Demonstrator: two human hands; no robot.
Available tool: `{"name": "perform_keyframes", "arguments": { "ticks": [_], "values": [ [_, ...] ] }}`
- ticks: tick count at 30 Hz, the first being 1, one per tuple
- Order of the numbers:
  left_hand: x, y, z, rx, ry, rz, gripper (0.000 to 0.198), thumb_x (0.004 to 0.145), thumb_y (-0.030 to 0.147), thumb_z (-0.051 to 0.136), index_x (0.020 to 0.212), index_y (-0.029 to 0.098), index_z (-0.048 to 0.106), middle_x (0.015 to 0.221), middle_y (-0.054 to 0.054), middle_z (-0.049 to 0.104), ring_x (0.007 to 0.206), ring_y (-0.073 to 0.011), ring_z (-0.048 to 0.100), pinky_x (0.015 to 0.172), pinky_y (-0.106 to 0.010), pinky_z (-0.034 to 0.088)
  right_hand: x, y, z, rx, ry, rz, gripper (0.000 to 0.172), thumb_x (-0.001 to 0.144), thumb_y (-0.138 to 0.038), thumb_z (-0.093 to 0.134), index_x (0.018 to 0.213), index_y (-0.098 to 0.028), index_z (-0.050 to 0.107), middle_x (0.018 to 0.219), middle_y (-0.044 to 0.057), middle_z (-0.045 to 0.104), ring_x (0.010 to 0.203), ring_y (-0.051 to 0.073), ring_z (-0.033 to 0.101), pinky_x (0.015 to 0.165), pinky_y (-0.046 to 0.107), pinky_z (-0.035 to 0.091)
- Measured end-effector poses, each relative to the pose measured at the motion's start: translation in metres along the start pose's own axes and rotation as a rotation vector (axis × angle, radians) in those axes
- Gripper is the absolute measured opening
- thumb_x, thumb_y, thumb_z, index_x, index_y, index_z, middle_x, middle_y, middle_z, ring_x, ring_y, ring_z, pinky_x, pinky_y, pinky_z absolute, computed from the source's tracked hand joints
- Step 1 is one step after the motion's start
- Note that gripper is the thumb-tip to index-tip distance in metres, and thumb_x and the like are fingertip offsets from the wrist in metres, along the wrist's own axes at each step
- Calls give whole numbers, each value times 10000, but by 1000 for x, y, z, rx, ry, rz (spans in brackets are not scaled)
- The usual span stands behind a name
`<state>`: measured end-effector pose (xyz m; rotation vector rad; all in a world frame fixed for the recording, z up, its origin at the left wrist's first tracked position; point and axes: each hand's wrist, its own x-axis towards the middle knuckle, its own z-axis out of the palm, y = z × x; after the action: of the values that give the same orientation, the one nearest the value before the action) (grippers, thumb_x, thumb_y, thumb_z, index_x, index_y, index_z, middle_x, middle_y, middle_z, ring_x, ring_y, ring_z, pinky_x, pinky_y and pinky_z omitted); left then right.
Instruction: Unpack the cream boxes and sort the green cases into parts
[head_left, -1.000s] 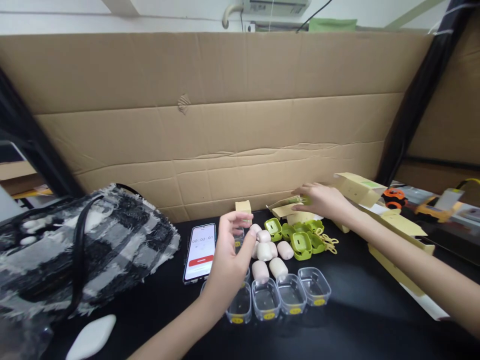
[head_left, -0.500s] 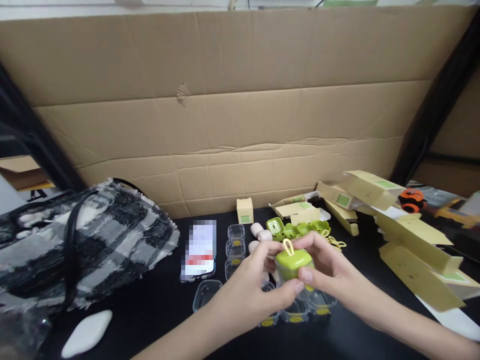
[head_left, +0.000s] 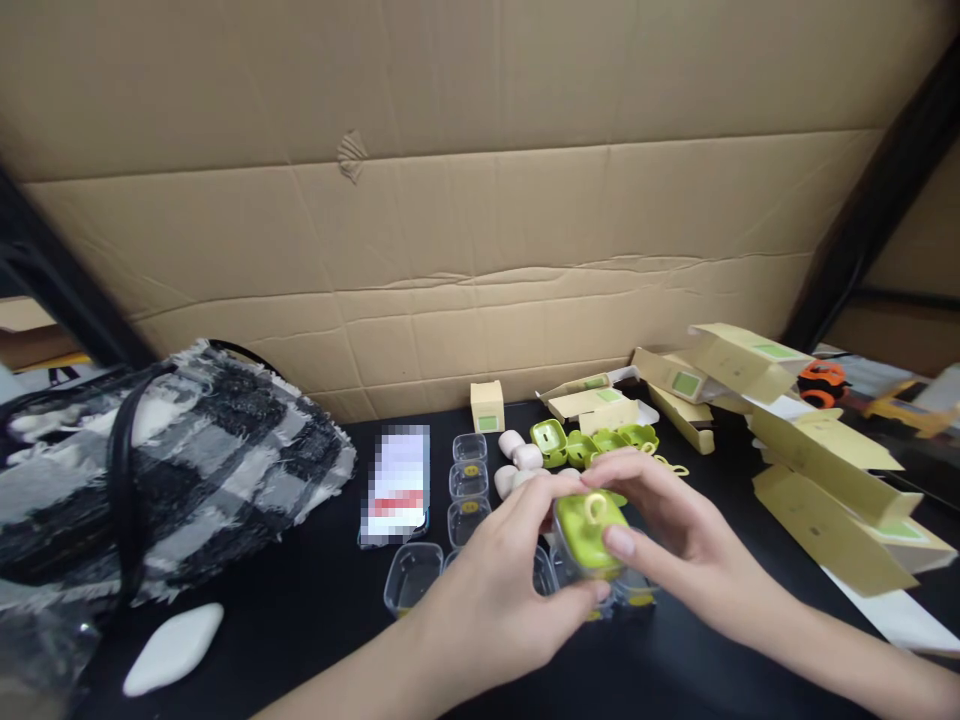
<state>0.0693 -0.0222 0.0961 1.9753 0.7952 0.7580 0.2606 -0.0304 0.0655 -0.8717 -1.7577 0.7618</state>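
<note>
A clear cup with a green lid (head_left: 583, 535) and a pale yellow loop on top is between my two hands. My left hand (head_left: 517, 570) grips its left side, thumb at the lower front. My right hand (head_left: 667, 525) holds the right side, its thumb pressed on the lid. Below and around them stand several clear cups (head_left: 469, 522) with yellow smiley marks, some hidden by my hands. Behind my hands lie several off-white rounded pieces (head_left: 511, 444), green lids (head_left: 550, 441) and yellow loops (head_left: 673, 468).
A phone (head_left: 397, 485) lies left of the cups, beside a black-and-grey plaid bag (head_left: 247, 440). A white rounded object (head_left: 174, 650) is at the lower left. One small box (head_left: 487, 407) stands at the back; opened cartons (head_left: 832, 540) pile at the right.
The green-lidded cup has tilted in my hands, so more of its lid top shows. My right thumb now presses on the lid. The view has shifted slightly.
</note>
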Motion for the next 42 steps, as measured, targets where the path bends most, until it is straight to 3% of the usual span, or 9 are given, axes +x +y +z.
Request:
{"name": "perform_keyframes", "arguments": {
  "ticks": [3,8,14,19,22,28,33,38,42],
  "values": [
    [-3,-2,2,28,30,16,517,797,169,664,1225,273,394,1250,-62,547,1147,-245,555,995,-415,446,1,-4,-2,5,22,-4,25,893,-275,586,873,-283,598,1036,12,581,1011,187,582,896,331,479],
    [-6,1,3,144,45,51,497,834,197,624,1241,293,356,1280,-46,525,1139,-221,552,973,-365,459,-1,-10,2,189,18,95,58,946,-310,512,906,-285,545,1045,-7,602,993,144,593,869,271,497],
    [-8,8,-1,229,59,110,522,802,200,635,1246,264,369,1228,-73,545,1026,-215,603,881,-334,505,-6,-9,7,190,72,188,143,969,-387,447,912,-288,535,951,-19,580,884,125,554,807,224,487],
    [2,14,-20,252,-25,112,560,749,119,641,1263,246,460,1127,-77,643,1002,-244,625,878,-366,513,6,-8,-1,492,273,370,197,896,-458,540,875,-263,564,873,-1,611,776,163,599,662,269,552],
    [2,18,-41,293,24,116,483,756,104,615,1203,265,530,1157,-63,632,1055,-242,610,931,-360,490,13,-7,-8,639,279,449,221,860,-457,580,890,-242,623,911,33,650,776,193,637,615,305,588],
    [-54,3,-77,407,251,-52,472,767,197,652,1198,342,523,1173,-34,623,1082,-243,613,974,-320,473,8,-10,-7,673,267,490,213,823,-455,646,899,-258,669,925,10,649,775,161,627,611,257,596],
    [-107,-25,-96,558,400,-216,471,716,277,709,1170,349,609,1199,-42,634,1113,-307,588,1026,-412,427,5,-11,-3,647,239,476,181,822,-446,648,860,-269,650,978,19,659,821,194,649,618,262,597],
    [-126,-52,-99,468,339,-338,409,709,281,719,1110,326,652,1121,-57,679,1036,-313,638,947,-422,497,6,-9,-4,630,234,460,175,799,-435,674,844,-270,636,935,8,659,784,189,650,637,269,596],
    [-128,-64,-92,429,235,-390,546,790,263,627,1304,352,466,1308,-61,569,1174,-304,564,1029,-515,412,4,-9,-3,618,243,494,192,838,-452,628,850,-263,598,956,-6,631,825,175,624,674,257,566]
  ]
}}
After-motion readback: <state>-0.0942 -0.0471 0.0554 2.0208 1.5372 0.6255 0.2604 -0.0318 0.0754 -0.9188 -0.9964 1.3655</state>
